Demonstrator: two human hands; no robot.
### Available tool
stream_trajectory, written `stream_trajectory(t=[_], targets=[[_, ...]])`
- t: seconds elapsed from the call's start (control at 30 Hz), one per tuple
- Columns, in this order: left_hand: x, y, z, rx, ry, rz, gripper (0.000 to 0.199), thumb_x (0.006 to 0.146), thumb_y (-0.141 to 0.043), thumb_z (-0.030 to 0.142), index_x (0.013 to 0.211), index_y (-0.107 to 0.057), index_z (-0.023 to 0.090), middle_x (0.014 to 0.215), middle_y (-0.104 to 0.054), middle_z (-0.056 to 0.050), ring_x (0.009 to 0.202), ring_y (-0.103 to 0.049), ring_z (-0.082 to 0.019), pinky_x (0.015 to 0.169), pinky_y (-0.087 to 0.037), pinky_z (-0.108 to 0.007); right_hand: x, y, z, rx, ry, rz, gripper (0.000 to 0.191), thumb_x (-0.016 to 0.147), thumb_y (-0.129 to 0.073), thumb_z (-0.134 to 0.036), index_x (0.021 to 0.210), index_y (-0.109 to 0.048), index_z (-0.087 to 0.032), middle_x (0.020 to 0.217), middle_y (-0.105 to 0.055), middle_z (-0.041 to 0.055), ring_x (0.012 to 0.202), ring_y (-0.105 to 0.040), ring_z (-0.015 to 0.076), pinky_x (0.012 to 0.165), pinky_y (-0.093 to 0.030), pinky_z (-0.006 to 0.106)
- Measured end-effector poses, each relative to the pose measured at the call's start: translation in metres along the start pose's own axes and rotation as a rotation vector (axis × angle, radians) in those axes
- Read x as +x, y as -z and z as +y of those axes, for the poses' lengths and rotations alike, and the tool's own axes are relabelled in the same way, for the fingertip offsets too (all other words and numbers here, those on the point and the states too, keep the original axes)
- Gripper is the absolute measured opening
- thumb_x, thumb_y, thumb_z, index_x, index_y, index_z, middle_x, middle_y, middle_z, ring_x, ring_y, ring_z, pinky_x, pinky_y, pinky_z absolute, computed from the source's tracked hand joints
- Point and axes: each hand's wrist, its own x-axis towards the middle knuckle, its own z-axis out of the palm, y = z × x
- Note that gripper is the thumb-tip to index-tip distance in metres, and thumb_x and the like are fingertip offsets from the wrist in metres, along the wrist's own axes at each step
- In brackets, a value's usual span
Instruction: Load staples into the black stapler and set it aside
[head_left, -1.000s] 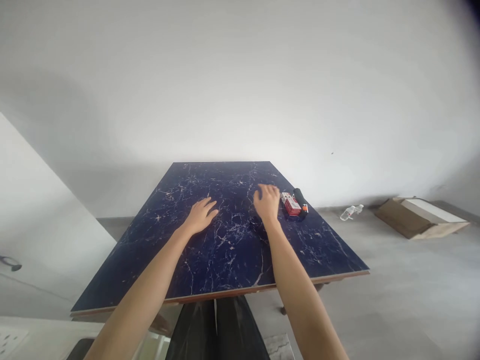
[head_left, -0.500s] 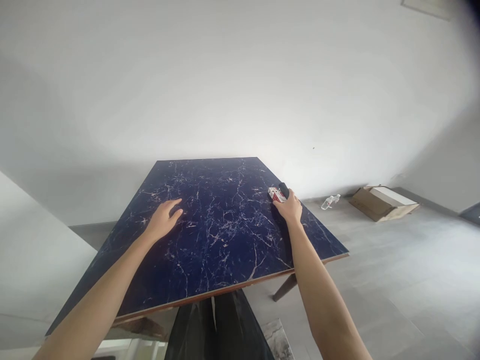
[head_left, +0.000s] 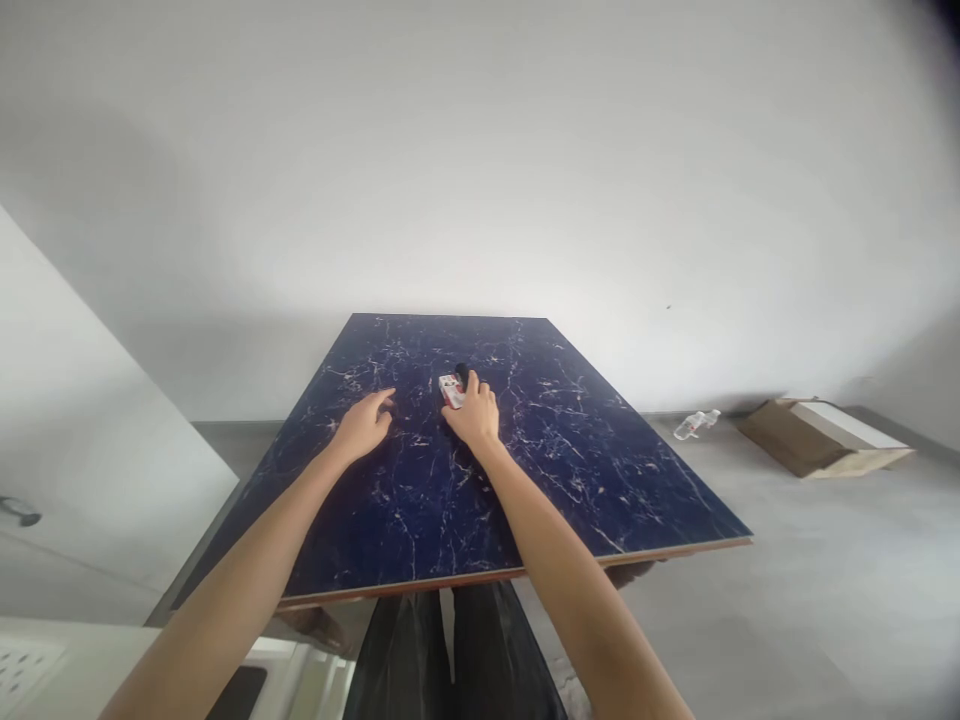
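My right hand grips a small white-and-red box at the middle of the blue marbled tabletop. Beside the box, under the fingertips, is a small black object whose kind I cannot make out. My left hand is left of the box and apart from it, low over the tabletop. Its index finger is stretched forward and the thumb stands away, with nothing between them. The palm side of the right hand is hidden.
A pale wall rises behind the table's far edge. On the floor to the right lie clear plastic bottles and a cardboard box. Dark trousers show below the near edge. White furniture stands at the lower left.
My right hand has brought the white-and-red box and the black object leftward, from near the right edge to the tabletop's middle. The left hand keeps its open shape. The view has shifted leftward.
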Motion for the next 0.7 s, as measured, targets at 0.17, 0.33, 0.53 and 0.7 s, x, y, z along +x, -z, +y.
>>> stream_trajectory(t=[0.17,0.33,0.53,0.7], targets=[[-0.001,0.01,-0.003,-0.072,0.157,0.027,0.056,0.089,-0.043,0.018,0.144,-0.051,0.024,0.124,-0.071,-0.008,0.11,-0.068,-0.028,0.097,-0.05,-0.04,-0.021,-0.036,-0.097,0.089,0.139,-0.111,0.081,0.085,-0.056,-0.036,0.153,-0.021,-0.01,0.132,-0.051,0.0247,0.119,-0.053,0.0362,0.1,-0.039,0.047],[0.001,0.022,-0.016,-0.175,0.262,0.072,0.052,0.084,-0.049,0.017,0.135,-0.06,0.023,0.126,-0.071,-0.007,0.12,-0.064,-0.03,0.102,-0.048,-0.04,-0.029,-0.045,-0.118,0.228,0.196,-0.237,0.1,0.081,-0.062,-0.042,0.156,-0.007,-0.005,0.14,-0.043,0.0304,0.128,-0.045,0.0445,0.104,-0.036,0.056],[0.002,0.027,-0.017,-0.242,0.312,0.146,0.036,0.088,-0.049,0.023,0.116,-0.072,0.025,0.121,-0.073,-0.002,0.117,-0.065,-0.028,0.101,-0.048,-0.037,-0.03,-0.04,-0.095,0.4,0.254,-0.247,0.101,0.08,-0.061,-0.05,0.157,-0.009,-0.013,0.14,-0.049,0.0239,0.13,-0.048,0.0414,0.107,-0.037,0.057],[0.002,0.032,-0.016,-0.202,0.373,0.191,0.035,0.093,-0.046,0.037,0.114,-0.072,0.024,0.122,-0.072,-0.004,0.114,-0.065,-0.028,0.102,-0.046,-0.039,-0.045,-0.037,-0.097,0.502,0.228,-0.251,0.08,0.084,-0.058,-0.048,0.151,-0.026,-0.02,0.137,-0.053,0.0181,0.124,-0.055,0.0369,0.105,-0.043,0.052]])
